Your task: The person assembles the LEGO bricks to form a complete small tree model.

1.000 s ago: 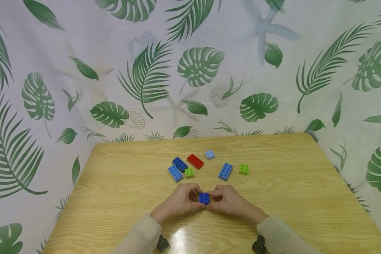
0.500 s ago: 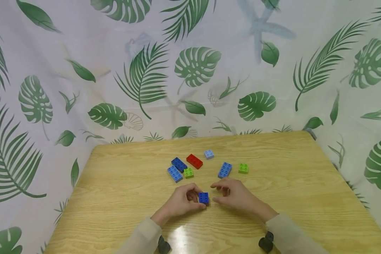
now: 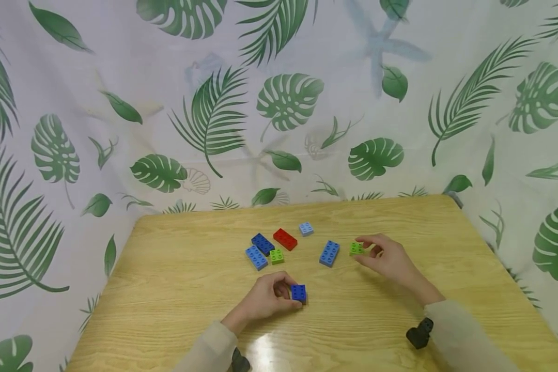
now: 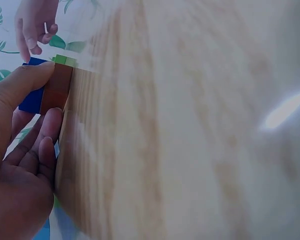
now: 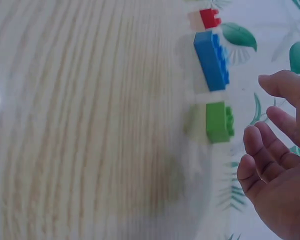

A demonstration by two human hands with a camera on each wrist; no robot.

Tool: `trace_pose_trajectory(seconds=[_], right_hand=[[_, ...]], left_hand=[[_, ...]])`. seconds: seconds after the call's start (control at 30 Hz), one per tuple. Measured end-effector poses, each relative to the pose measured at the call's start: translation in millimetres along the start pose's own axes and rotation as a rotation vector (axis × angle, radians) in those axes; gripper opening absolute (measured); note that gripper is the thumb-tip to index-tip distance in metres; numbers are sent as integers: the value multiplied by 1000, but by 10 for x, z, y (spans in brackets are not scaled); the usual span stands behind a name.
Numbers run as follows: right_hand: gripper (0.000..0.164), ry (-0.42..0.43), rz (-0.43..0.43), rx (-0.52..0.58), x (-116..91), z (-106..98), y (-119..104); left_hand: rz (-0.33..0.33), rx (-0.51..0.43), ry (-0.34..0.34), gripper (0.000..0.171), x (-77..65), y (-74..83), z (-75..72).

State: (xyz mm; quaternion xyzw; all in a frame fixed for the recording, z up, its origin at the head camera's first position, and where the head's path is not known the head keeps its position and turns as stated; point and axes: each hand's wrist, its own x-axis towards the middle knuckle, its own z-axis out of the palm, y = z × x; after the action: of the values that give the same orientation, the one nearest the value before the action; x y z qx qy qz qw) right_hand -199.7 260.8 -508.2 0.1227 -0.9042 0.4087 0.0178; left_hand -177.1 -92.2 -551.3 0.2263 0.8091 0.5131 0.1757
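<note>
My left hand (image 3: pixel 266 296) pinches a blue toy building brick (image 3: pixel 298 291) between thumb and fingers, low over the table. In the left wrist view, a reddish-brown brick (image 4: pixel 57 91) sits under the blue one, joined as a short stack. My right hand (image 3: pixel 391 259) hovers at the right beside a small lime-green brick (image 3: pixel 355 249), thumb and fingers spread. In the right wrist view, that green brick (image 5: pixel 217 122) stands on the table, apart from the fingertips. Left of it lies a longer mid-blue brick (image 3: pixel 329 253).
On the wooden table (image 3: pixel 176 310), a dark blue brick (image 3: pixel 262 243), a mid-blue brick (image 3: pixel 257 257), a lime-green brick (image 3: pixel 276 256) and a red brick (image 3: pixel 285 239) lie grouped. A pale blue brick (image 3: pixel 306 229) sits farther back. A leaf-print cloth (image 3: pixel 232 181) hangs behind.
My right hand has let go of the blue brick stack and moved right and away to the lime-green brick. My left hand keeps its hold on the stack in the same place.
</note>
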Motion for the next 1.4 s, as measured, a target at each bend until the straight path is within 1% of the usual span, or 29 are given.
trace_pose_trajectory(seconds=[0.13,0.27,0.43,0.53,0.7,0.93,1.07,1.27,1.4], right_hand=[[50,0,43,-27,43,-24,131],[52,-5,79,-47,84,0,236],[53,-35,135,-41,114,58,312],[53,-44,153,-23,123,86,342],[51,-30,148,-19,141,119,380],[47,15,96,-57,159,154,390],[46,19,79,-89,176,161,377],[46,5,95,-97,200,152,377],[47,-6,112,-88,193,131,336]], left_hand=[[-6,-10,-8,31,0,10,-8],[-6,-7,-8,32,3,3,-9],[0,-9,-7,32,4,-26,-3],[1,-17,-6,31,4,-37,0],[-2,-29,-6,31,1,-39,-3],[-4,-23,-6,31,4,-33,1],[-2,-14,-3,31,4,-21,-7],[-3,-20,-9,31,3,-17,-13],[-9,-20,-13,31,-3,-13,-11]])
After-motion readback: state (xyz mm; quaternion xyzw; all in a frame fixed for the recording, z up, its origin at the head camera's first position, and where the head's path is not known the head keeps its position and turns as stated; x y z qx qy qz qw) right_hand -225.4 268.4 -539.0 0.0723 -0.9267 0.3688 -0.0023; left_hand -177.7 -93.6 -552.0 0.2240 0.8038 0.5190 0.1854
